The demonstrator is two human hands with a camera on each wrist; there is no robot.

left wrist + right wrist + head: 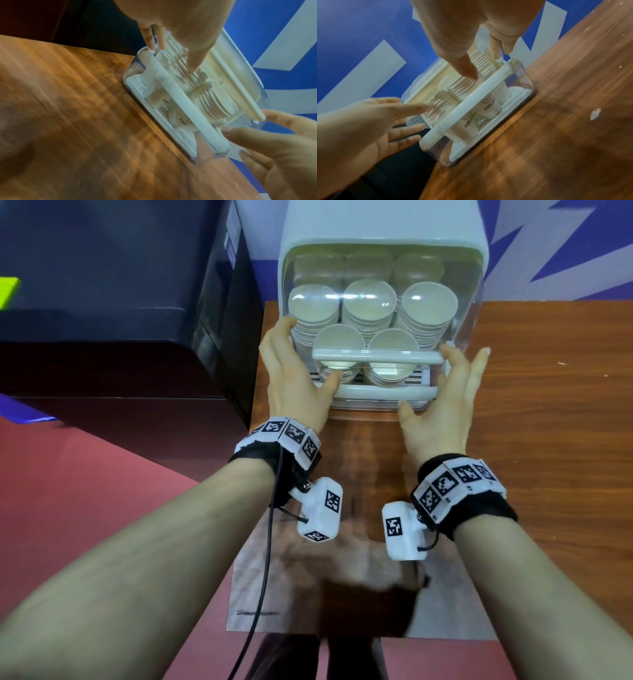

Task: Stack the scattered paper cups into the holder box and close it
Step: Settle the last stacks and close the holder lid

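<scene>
wrist views alone show "hello" on cups (488,106); both hands' fingers (478,368) spread apart beside holder box (383,234).

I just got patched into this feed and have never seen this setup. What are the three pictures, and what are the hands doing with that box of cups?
No robot here: a person wears one head camera and one camera on each wrist. The head view looks down at both hands; the other two look along each hand. On the wooden table stands the holder box, its clear cover down over stacked paper cups. The left hand rests on the box's left side and the right hand on its right, fingers straight. Neither hand grips anything.
</scene>
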